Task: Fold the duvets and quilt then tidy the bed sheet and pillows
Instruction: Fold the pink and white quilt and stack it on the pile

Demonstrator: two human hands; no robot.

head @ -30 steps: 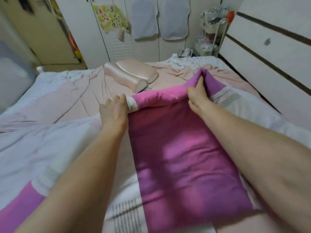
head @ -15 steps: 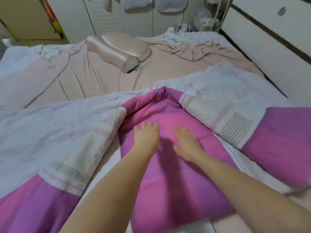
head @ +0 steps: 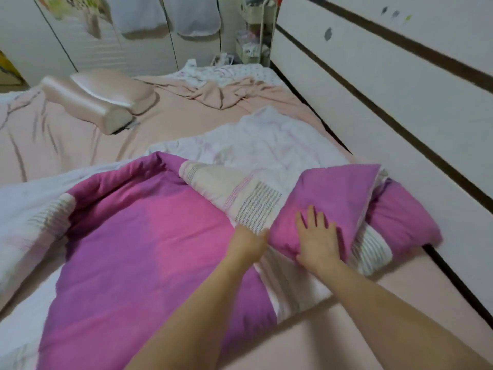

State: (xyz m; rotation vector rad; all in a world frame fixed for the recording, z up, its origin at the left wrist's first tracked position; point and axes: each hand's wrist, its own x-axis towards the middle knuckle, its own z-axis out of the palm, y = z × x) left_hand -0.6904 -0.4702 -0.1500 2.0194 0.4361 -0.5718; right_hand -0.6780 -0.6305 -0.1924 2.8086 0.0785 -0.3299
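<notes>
pink duvet (head: 149, 236): partly folded, right hand (head: 317, 236) flat on its 3 o'clock flap, left hand (head: 249, 243) gripping beside; pillows (head: 101, 100) at 11 o'clock, bed sheet (head: 186, 124) rumpled, untidied.

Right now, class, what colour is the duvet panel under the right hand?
Magenta-pink, beside a cream striped band; the head view shows the duvet and right hand.
</notes>
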